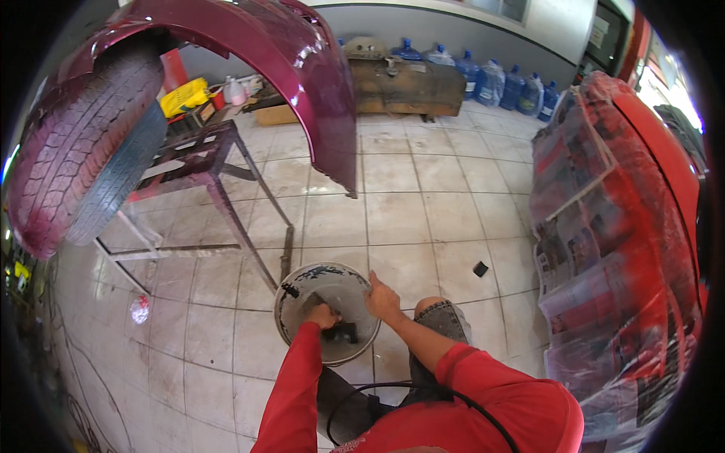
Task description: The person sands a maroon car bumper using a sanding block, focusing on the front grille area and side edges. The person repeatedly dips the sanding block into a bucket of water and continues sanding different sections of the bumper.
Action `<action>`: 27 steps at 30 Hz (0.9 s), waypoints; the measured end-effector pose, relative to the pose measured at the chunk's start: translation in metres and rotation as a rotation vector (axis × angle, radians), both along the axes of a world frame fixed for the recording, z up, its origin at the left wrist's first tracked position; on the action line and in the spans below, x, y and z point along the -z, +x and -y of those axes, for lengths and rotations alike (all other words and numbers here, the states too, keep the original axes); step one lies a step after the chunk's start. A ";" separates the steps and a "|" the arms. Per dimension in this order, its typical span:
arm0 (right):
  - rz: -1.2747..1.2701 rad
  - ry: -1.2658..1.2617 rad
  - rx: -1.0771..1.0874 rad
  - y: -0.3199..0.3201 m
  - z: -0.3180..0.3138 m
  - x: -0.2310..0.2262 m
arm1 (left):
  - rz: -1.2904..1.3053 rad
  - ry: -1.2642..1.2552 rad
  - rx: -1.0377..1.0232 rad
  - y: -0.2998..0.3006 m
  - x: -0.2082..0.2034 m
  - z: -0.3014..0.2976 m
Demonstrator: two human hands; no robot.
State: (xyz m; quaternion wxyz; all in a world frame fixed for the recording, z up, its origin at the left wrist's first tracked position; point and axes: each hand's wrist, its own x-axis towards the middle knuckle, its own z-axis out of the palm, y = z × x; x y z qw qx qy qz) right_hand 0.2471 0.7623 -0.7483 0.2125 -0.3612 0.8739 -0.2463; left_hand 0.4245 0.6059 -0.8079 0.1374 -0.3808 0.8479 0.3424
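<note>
A round, pale grey bucket (365, 321) with dark stains inside its far wall stands on the floor between my knees. Down inside it, my left hand (323, 315) is closed at a greyish lump; what the fingers hold is not clear. Just beside that hand, a black object (344, 332) lies in the bucket, its kind too small to tell. With fingers wrapped over the right side of the rim, my right hand (383, 299) grips the bucket.
A stained metal stand (226, 196) is close at left, by tires (91, 128) and a purple car fender (325, 98). At right stands a red panel (657, 128) with plastic-covered paper. A small black piece (480, 269) lies on the tiles. Blue water jugs (513, 84) line the back wall.
</note>
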 end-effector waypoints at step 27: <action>-0.187 -0.095 -0.058 -0.068 0.075 0.011 | -0.742 -0.724 -0.184 0.031 -0.056 -0.093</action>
